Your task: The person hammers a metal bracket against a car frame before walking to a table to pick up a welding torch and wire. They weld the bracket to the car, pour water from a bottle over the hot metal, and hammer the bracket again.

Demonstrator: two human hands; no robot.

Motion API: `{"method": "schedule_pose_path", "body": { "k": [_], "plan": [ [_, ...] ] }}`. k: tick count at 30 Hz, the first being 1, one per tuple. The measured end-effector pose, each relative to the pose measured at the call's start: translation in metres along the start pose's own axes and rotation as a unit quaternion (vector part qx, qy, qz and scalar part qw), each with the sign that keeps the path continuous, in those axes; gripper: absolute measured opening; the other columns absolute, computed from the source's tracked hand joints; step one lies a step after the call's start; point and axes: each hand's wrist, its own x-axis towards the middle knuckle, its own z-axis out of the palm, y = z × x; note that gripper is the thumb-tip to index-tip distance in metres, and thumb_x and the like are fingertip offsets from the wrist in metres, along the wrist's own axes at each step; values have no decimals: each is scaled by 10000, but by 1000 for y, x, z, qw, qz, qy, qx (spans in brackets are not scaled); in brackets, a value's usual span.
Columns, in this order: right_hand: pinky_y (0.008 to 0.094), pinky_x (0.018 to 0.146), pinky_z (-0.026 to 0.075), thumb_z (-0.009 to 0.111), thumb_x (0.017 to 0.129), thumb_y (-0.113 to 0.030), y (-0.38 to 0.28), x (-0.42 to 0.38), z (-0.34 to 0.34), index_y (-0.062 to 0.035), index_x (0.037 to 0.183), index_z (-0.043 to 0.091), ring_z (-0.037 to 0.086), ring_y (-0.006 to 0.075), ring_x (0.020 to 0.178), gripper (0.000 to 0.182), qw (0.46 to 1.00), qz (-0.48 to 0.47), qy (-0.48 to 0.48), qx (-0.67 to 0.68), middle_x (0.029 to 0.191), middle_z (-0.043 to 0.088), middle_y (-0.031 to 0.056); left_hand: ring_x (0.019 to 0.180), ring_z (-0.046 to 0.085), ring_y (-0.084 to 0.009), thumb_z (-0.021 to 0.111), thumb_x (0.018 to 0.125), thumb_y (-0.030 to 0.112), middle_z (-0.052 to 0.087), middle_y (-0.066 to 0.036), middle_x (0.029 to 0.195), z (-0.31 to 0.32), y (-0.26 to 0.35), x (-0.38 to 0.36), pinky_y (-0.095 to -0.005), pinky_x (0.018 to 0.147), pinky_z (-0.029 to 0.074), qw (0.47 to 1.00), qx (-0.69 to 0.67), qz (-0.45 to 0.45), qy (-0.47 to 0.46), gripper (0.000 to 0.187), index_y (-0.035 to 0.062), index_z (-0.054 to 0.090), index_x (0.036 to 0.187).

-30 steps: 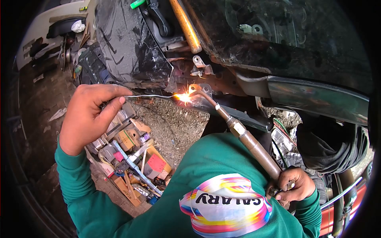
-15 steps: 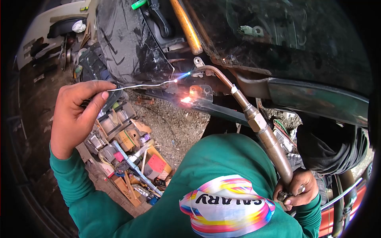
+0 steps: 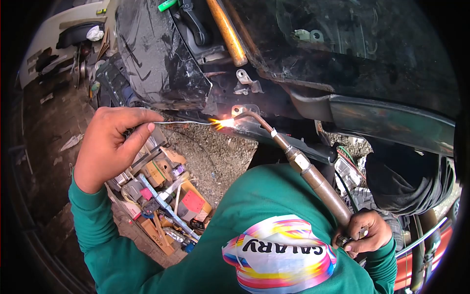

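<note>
My left hand (image 3: pixel 110 147), at the left, pinches a thin bent filler rod (image 3: pixel 183 122) between thumb and forefinger. At the lower right, my right hand (image 3: pixel 369 232) is wrapped around the valve end of a gas welding torch (image 3: pixel 325 193). The torch's curved tip points left, beside a small metal tab (image 3: pixel 252 109) with a hole on the edge of a dark car body panel (image 3: pixel 284 134). Bright orange sparks and glare (image 3: pixel 224 123) surround the point where the rod's far end and the flame meet, hiding the exact contact.
A wooden handle (image 3: pixel 227 34) leans against the dark bodywork above. Just below it is a small metal bracket (image 3: pixel 247 82). Boxes and tools (image 3: pixel 161 196) lie in a pile at lower left, on gravelly ground. Dark cloth (image 3: pixel 406 181) hangs at the right.
The torch tip has moved down from beside the upper bracket to the lower tab. My left hand has moved slightly right and down with the rod. Sparks now burst at its end.
</note>
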Motion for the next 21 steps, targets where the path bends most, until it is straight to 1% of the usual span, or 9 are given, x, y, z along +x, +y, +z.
{"method": "schedule_pose_path", "body": {
  "k": [4, 6, 8, 10, 12, 14, 16, 18, 21],
  "plan": [
    [356, 702, 593, 858, 894, 60, -2, 3, 0, -29, 808, 584, 798, 309, 1015, 301, 1000, 13, -6, 13, 928, 770, 208, 706, 714, -249, 714, 935, 54, 751, -164, 822, 0, -2, 0, -340, 687, 522, 1000, 2, 1, 1, 161, -25, 794, 1051],
    [353, 695, 592, 858, 895, 57, 2, 4, -2, -27, 821, 583, 794, 304, 1023, 297, 1000, -16, -19, 0, 946, 774, 209, 712, 719, -260, 716, 931, 55, 753, -166, 827, -1, 0, 0, -343, 690, 525, 1000, 2, 1, -2, 161, -25, 793, 1047],
    [351, 708, 590, 858, 896, 55, 1, 5, -1, -27, 817, 581, 794, 303, 1026, 300, 1000, -7, -14, -1, 949, 775, 206, 875, 778, -382, 731, 922, 44, 786, -207, 949, -3, 5, 2, -393, 796, 600, 999, 19, -17, -26, 148, 5, 797, 1049],
    [349, 720, 588, 858, 898, 53, -5, 7, 2, -27, 814, 578, 793, 302, 1030, 303, 1000, 2, -10, -3, 951, 776, 204, 872, 777, -383, 731, 921, 44, 784, -207, 944, -3, 4, 2, -393, 794, 600, 999, 17, -17, -23, 149, 6, 796, 1049],
    [354, 763, 585, 859, 900, 49, -13, 8, 4, -32, 801, 573, 793, 300, 1030, 313, 998, 62, 9, -7, 940, 773, 184, 868, 776, -384, 732, 919, 44, 783, -207, 939, -1, 1, 1, -393, 791, 599, 1000, 15, -17, -22, 150, 8, 796, 1049],
    [360, 778, 585, 859, 901, 47, -12, 8, 4, -35, 796, 573, 793, 298, 1032, 316, 998, 50, 6, -27, 909, 764, 168, 728, 732, -280, 716, 926, 52, 755, -174, 832, 2, -2, 1, -360, 702, 537, 1000, 7, 5, -3, 152, -23, 790, 1036],
    [367, 793, 585, 859, 903, 46, -12, 9, 3, -37, 791, 573, 794, 295, 1035, 319, 998, 37, 3, -47, 878, 755, 151, 727, 732, -279, 716, 927, 52, 755, -173, 831, 2, -3, 0, -359, 701, 537, 1000, 9, 4, -2, 151, -22, 791, 1035],
    [375, 790, 589, 859, 903, 47, -13, 9, 2, -42, 786, 568, 795, 293, 1051, 326, 997, 42, 1, -62, 806, 725, 113, 726, 731, -278, 716, 927, 51, 755, -173, 831, 2, -3, 0, -359, 701, 536, 1000, 11, 4, -1, 150, -21, 791, 1035],
    [379, 787, 590, 856, 900, 57, -16, 10, 3, -47, 778, 561, 795, 296, 1066, 336, 997, 41, 1, -62, 764, 705, 92, 728, 733, -280, 715, 928, 50, 759, -170, 838, 2, -2, 1, -361, 702, 537, 1000, 12, 2, -4, 148, -18, 792, 1035]
  ]
}}
